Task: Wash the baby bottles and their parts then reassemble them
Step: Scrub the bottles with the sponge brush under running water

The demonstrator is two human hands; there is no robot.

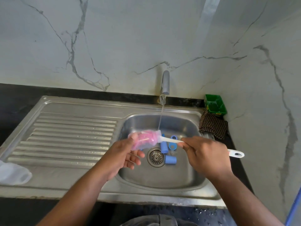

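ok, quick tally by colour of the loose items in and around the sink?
Blue: 4 (tall cap, upper ring, lower ring, short cap, all in the sink)
Clear: 2 (bottle in the left hand, pale item on the drainboard)
Pink and white: 1 (brush held by the right hand)
Green: 1 (tub)
Brown checked: 1 (cloth)
Total: 9 in plain sight; the bottle may hide more.

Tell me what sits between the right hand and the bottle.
In the head view, the white brush handle bridges the gap from the right hand to the bottle.
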